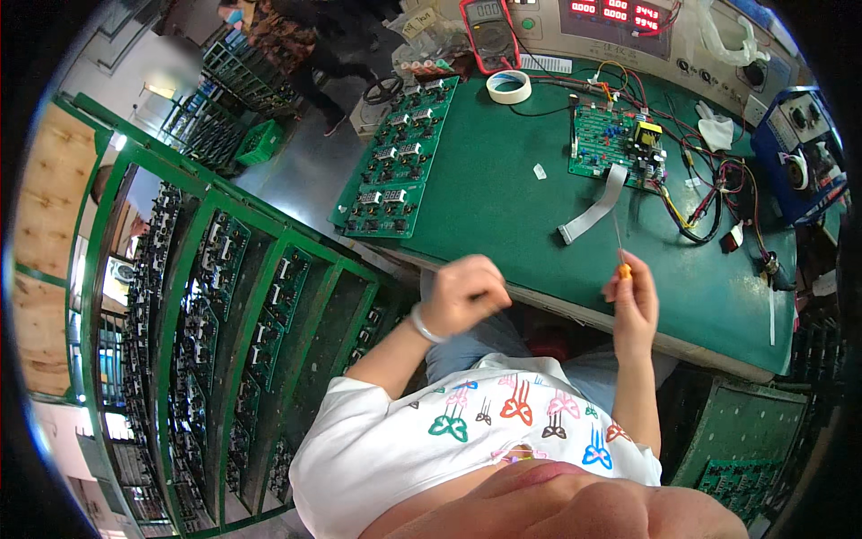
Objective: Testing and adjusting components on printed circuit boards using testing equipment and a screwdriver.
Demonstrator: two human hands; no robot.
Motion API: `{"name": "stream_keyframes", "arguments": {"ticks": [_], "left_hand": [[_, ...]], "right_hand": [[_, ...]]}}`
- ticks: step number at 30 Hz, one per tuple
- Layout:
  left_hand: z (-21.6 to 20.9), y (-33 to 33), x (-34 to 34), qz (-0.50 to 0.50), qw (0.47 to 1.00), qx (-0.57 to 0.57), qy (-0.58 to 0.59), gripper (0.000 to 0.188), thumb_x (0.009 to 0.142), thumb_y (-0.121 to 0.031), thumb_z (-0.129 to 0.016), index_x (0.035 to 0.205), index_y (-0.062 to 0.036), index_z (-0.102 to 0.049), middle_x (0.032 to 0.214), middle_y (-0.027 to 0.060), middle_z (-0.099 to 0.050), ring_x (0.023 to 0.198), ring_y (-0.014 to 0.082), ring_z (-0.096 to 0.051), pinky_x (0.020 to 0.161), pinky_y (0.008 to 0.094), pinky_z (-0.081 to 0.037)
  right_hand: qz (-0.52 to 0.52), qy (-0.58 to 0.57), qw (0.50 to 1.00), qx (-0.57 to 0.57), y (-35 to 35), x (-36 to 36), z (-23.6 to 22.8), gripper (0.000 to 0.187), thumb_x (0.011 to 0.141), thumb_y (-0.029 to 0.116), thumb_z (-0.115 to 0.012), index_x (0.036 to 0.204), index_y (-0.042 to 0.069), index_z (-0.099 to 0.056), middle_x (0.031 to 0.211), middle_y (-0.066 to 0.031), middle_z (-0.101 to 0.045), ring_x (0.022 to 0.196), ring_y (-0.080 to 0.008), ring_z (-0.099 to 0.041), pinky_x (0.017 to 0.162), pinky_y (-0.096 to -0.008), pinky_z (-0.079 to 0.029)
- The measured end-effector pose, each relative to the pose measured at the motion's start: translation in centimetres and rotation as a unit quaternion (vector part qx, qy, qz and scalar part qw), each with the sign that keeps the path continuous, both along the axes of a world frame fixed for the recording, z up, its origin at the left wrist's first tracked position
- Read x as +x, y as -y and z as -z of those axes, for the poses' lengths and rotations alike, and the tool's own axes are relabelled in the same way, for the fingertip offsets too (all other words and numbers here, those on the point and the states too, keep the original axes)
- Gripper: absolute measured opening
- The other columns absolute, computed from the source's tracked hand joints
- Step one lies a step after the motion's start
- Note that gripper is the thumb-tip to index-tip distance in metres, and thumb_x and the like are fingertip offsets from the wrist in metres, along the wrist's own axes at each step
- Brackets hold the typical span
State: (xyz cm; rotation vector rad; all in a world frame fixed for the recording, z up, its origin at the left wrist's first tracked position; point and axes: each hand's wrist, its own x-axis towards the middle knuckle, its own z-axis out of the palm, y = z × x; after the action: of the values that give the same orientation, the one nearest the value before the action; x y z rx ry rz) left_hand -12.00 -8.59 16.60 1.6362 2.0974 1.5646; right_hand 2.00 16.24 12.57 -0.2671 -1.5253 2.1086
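My right hand (635,296) grips the orange handle of a thin screwdriver (625,269) above the bench's front edge. Its narrow shaft points away from me, beside a flat grey ribbon cable (594,208). That cable runs to a green circuit board (600,135) carrying a yellow transformer and many wires. Curled into a loose fist, my left hand (465,296) hovers over the near bench edge, with a white band at the wrist. What its fingers may hold is hidden. A panel of joined boards with digit displays (395,166) lies at the left of the bench.
On the green bench (485,198) are a tape roll (509,87) and a red multimeter (490,34). Behind stands an instrument panel with red digits (620,13); a blue device (797,157) is at right. Left, a green rack (260,359) holds boards. Another person (278,40) stands far left.
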Motion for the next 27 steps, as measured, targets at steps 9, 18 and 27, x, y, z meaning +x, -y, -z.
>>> {"name": "stream_keyframes", "arguments": {"ticks": [9, 18, 27], "left_hand": [[-2.1, -12.0, 12.6, 0.556, 0.662, -0.103, 0.491, 0.02, 0.099, -0.019, -0.056, 0.105, -0.0003, -0.058, 0.09, 0.0028, -0.06, 0.08, 0.01, -0.057, 0.071, 0.0253, -0.047], [1.8, -16.9, 18.8, 0.548, 0.485, -0.131, 0.669, 0.02, 0.094, -0.018, -0.062, 0.105, -0.002, -0.059, 0.09, 0.0034, -0.061, 0.078, 0.0094, -0.057, 0.069, 0.0233, -0.047], [2.2, -18.0, 19.3, 0.523, 0.512, -0.081, 0.677, 0.017, 0.09, -0.015, -0.064, 0.101, -0.0024, -0.06, 0.085, 0.0051, -0.061, 0.073, 0.0127, -0.058, 0.065, 0.0243, -0.048]], "right_hand": [[-0.364, 0.024, 0.926, -0.1, 6.6, -3.9, 0.5, 0.019, 0.105, 0.027, -0.047, 0.101, 0.008, -0.05, 0.087, -0.0025, -0.055, 0.084, -0.0132, -0.052, 0.082, -0.0277, -0.042], [-0.566, 0.028, 0.822, -0.055, 14.1, -7.8, 3.9, 0.02, 0.098, 0.024, -0.06, 0.104, 0.006, -0.053, 0.099, -0.0029, -0.06, 0.096, -0.0101, -0.053, 0.088, -0.0266, -0.043], [-0.676, 0.019, 0.736, -0.038, 16.1, -8.6, 0.6, 0.024, 0.093, 0.023, -0.066, 0.094, 0.008, -0.048, 0.092, -0.0007, -0.058, 0.091, -0.0083, -0.051, 0.084, -0.0256, -0.042]]}}
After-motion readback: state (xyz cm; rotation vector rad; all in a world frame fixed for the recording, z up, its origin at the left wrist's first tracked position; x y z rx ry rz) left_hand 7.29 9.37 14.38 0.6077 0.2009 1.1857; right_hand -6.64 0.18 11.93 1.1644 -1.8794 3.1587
